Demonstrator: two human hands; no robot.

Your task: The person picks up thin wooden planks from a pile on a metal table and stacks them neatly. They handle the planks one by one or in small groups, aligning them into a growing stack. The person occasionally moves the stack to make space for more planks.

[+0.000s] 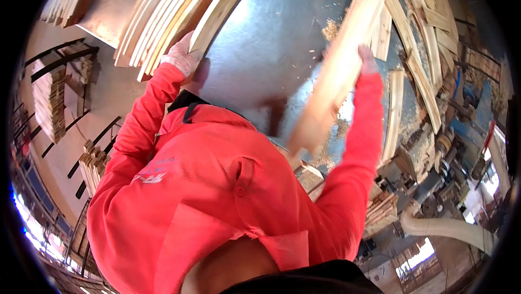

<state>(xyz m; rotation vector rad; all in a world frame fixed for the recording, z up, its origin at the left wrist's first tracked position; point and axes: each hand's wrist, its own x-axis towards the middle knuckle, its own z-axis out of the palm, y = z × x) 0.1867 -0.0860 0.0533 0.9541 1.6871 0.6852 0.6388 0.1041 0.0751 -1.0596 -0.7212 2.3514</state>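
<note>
Two gloved hands up, both on timber, red sleeves coming in from lower edge.

Left hand (183, 55): white knit glove, set against lower end of the stack of curved wood strips (173, 14) at top left. Fingers look curled on the end of the nearest strip; can't tell if it's a full clamp or just a press, palm side hidden. Stack is pale, long bent pieces lying side by side, fanning up to top edge, resting on the sheet-metal table (271, 39).

Right hand (368, 59): pinkish glove, closed on the upper right edge of a wooden board (339, 71). Fingers wrapped over the edge, thumb side hidden behind the wood. Board is tilted, long axis running from top right down to centre, blurred, lower end over the table near the person's chest. Looks lifted off the surface, not flat.

Table: shiny grey metal, glare patch in the middle, sawdust and chips (330, 29) scattered around the board's upper end and near its lower end.

Right of board: more wood slats (420, 66) piled loosely, some crossing, well apart from left hand. Further right, machinery, too distorted to ID. Pale flexible duct hose (450, 228) bottom right.

Left side, floor level: stacked cut wood pieces (50, 101) in a dark metal rack, another small bundle (93, 158) just beside the left sleeve.
</note>
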